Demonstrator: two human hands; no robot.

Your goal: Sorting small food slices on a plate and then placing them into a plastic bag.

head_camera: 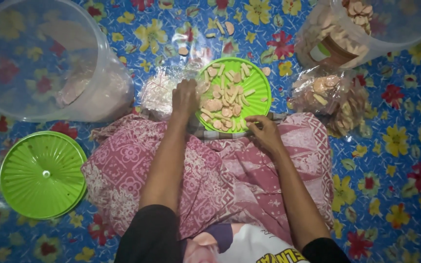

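A round green lid (257, 85) lies upturned in front of my knees and holds many pale stick and disc shaped crackers (226, 100). My left hand (185, 100) rests at the lid's left edge, fingers bent among the crackers, beside a clear plastic bag of crackers (159, 92). My right hand (265, 132) sits at the lid's near right rim, fingertips pinched on a cracker piece. Pink patterned cloth (230, 175) covers my lap.
A large clear tub (40, 58) lies at the far left, a second green lid (42, 174) below it. Another clear tub of crackers (361, 29) stands far right, with filled bags (332, 95) beneath. Loose crackers (222, 27) dot the floral mat.
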